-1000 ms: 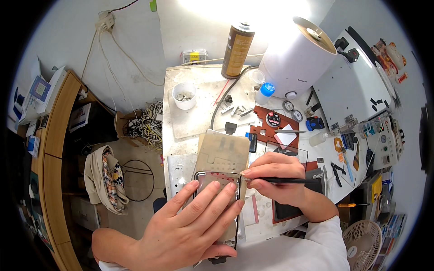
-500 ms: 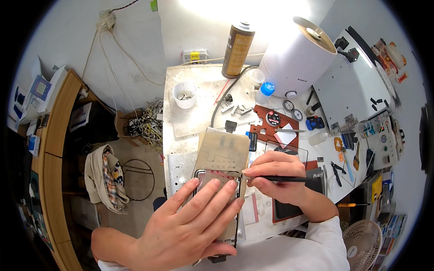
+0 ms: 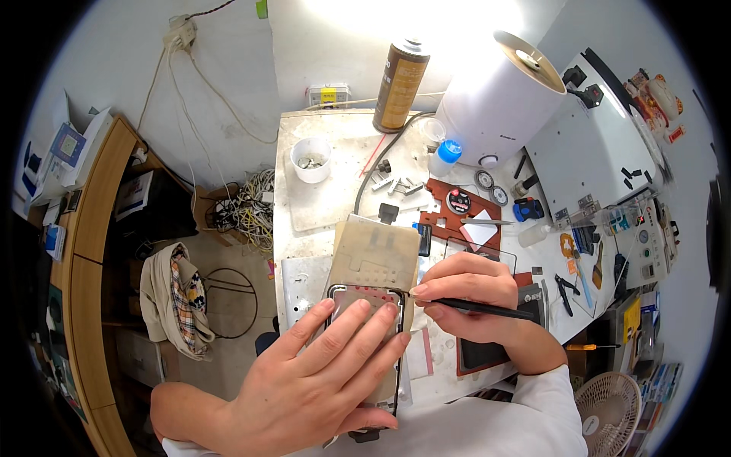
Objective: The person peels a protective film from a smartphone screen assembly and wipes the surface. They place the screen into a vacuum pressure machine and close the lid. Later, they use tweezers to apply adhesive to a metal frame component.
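My left hand (image 3: 327, 373) lies flat with fingers spread over a phone-sized frame (image 3: 401, 343) with a dark rim, covering most of it. The frame rests on a beige, worn flat plate (image 3: 377, 247) on the table. My right hand (image 3: 472, 297) pinches a slim black pen-like tool (image 3: 487, 308). Its tip sits at the frame's upper right corner; the tip's exact shape is too small to make out. Right of the frame, a clear thin phone-shaped panel (image 3: 495, 255) lies partly behind my right hand.
A brown spray can (image 3: 400, 84) and a white cylindrical appliance (image 3: 495, 99) stand at the back. A white cup (image 3: 311, 160) holds small parts. Black pliers (image 3: 564, 294), a blue-capped bottle (image 3: 445, 158) and a brown mat (image 3: 445, 196) lie around the right side.
The back end of the black tool has dipped slightly, so it slants more. My right hand has shifted only a little, and my left hand stays in place.
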A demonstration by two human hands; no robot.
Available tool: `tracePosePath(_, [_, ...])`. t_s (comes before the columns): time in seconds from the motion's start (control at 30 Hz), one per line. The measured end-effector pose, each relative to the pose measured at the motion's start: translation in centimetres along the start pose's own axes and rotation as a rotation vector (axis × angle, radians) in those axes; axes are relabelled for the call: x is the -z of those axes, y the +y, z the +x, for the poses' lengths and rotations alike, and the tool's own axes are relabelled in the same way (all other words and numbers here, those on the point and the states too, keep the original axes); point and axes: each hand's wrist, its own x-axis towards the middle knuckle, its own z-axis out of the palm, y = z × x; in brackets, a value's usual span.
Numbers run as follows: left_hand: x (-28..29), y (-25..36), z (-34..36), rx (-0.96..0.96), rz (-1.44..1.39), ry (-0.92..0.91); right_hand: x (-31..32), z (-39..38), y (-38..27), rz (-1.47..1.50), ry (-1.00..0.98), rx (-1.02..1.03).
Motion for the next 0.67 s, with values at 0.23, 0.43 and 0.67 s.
tracePosePath(0.23, [-0.08, -0.04, -0.02, 0.001, 0.0, 0.001, -0.24, 0.11, 0.26, -0.016, 0.017, 0.024])
tracePosePath(0.43, [-0.01, 0.03, 0.05, -0.002, 0.018, -0.009, -0.17, 0.33, 0.34, -0.03, 0.004, 0.037])
tracePosePath(0.67, [-0.08, -0.01, -0.02, 0.0, 0.021, -0.008, -0.29, 0.8, 0.33, -0.036, -0.016, 0.024])
